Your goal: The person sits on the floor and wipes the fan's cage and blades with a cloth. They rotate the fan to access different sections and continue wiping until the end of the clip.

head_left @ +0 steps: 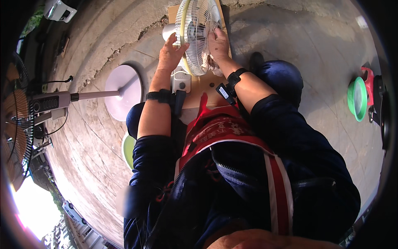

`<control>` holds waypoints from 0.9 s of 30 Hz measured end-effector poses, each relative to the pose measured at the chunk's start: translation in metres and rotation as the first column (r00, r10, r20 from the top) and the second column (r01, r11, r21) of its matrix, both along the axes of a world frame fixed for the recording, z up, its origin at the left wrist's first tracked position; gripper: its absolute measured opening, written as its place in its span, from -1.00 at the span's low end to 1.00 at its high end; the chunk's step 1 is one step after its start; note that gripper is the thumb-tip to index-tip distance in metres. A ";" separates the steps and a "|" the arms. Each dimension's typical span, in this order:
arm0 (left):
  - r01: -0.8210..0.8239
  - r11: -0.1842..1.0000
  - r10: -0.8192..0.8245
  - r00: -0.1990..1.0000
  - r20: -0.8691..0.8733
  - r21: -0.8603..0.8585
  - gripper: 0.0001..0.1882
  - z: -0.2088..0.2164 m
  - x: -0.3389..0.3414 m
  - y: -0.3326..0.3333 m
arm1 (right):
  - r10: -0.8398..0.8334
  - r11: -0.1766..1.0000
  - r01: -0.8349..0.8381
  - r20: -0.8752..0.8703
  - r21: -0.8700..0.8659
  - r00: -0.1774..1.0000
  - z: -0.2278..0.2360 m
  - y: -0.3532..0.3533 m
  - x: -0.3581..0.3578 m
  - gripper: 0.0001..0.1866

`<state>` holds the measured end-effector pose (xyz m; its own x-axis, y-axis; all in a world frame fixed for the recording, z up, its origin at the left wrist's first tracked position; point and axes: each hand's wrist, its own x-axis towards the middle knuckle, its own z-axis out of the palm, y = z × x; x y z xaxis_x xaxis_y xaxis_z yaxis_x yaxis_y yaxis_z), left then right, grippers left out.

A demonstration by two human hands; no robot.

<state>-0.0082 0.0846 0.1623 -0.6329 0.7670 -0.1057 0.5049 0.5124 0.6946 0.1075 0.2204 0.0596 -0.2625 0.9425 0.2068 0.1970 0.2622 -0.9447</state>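
A small fan [195, 46] with a white wire cage and a yellowish rim stands before me on a brown board [202, 93]. My left hand [171, 54] is at the rim on its left side, thumb and fingers apart and curved around the edge. In my right hand [218, 43] is a crumpled pale cloth [208, 61], pressed against the right face of the cage. Part of the cloth hangs down below the hand. The fan's white base [181, 79] with a dark knob shows beneath the cage. The fan's top runs out of the picture.
At the left, a tall stand fan [49, 101] has a round pinkish base [120, 92]. A green basin [357, 98] and a red plastic thing [367, 83] are at the far right. A light green basin [128, 149] is partly hidden by my left arm. Concrete floor [323, 45] surrounds me.
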 end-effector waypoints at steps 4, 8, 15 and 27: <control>-0.003 1.000 0.002 0.999 0.035 0.021 -0.18 0.000 0.008 -0.001 | 0.081 0.986 -0.035 0.279 -0.164 0.957 -0.056 0.010 0.022 -0.74; 0.003 0.999 -0.003 1.000 0.012 0.034 -0.19 -0.005 0.010 -0.001 | 0.070 0.936 -0.022 0.122 -0.352 0.990 -0.042 0.005 0.028 -0.69; 0.046 0.997 -0.047 0.999 0.018 0.069 -0.19 -0.012 0.008 -0.001 | 0.145 0.987 -0.156 -0.185 -0.044 0.972 0.084 0.023 -0.013 -0.57; 0.040 0.996 -0.042 0.999 0.015 0.081 -0.21 -0.007 0.017 -0.003 | 0.112 0.986 -0.112 0.012 0.125 0.994 0.087 0.017 -0.006 -0.62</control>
